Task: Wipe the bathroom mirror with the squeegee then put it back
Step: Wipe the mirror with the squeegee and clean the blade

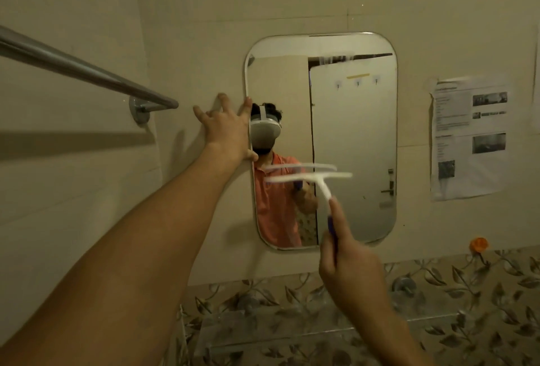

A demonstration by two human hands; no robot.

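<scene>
Right hand point(347, 263) grips the white, purple-handled plastic squeegee point(317, 180) against the rounded wall mirror point(356, 137); left hand point(225, 129), fingers spread, presses the mirror's left edge.

Bare forearms point(163, 219). Seen in reflection: an orange collared shirt point(271, 205), and a white headset point(265, 129) with a white strap over the head.

Glossy glass is seen in the mirror point(353, 137), polished metal in the upper-left rail point(87, 70), white plastic in the squeegee point(315, 176), paper in the right-hand sheet point(467, 143).
</scene>
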